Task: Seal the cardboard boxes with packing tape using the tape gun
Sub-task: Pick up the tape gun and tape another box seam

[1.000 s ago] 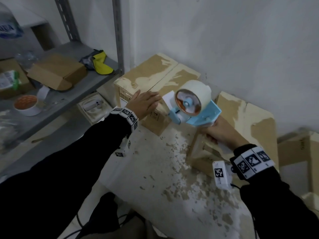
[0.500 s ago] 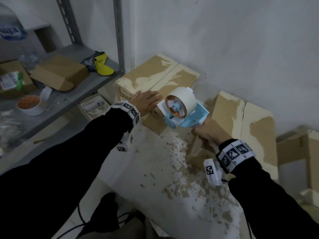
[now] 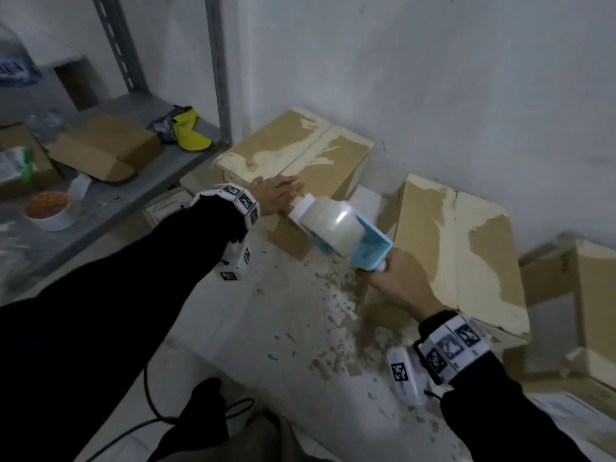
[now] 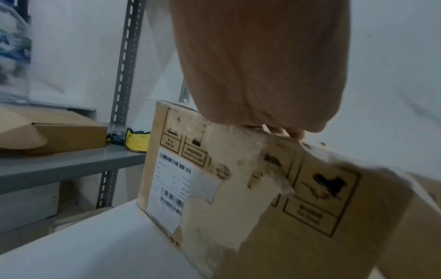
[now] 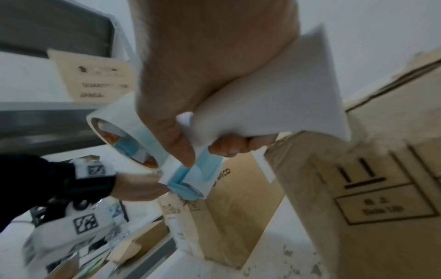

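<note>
A worn cardboard box [image 3: 300, 155] stands against the wall by the shelf post, its two top flaps closed. My left hand [image 3: 276, 195] lies flat on its near top edge, fingers straight; the left wrist view shows the box's side [image 4: 274, 198] with a barcode label below the palm. My right hand [image 3: 396, 281] grips the white handle of a blue tape gun [image 3: 336, 228] that carries a pale tape roll. The gun's nose touches the box's near edge right beside my left fingers. In the right wrist view my fingers wrap the tape gun's handle [image 5: 262, 105].
A second worn box [image 3: 456, 261] stands to the right against the wall, and another box [image 3: 590, 295] lies further right. A grey metal shelf [image 3: 110, 195] on the left holds a flat carton, a yellow cloth and a tape roll. The white tabletop [image 3: 266, 328] is flecked with cardboard scraps.
My right hand has swung the tape gun down and left, from mid-air between the boxes to the near edge of the left box. The left hand stayed on the box.
</note>
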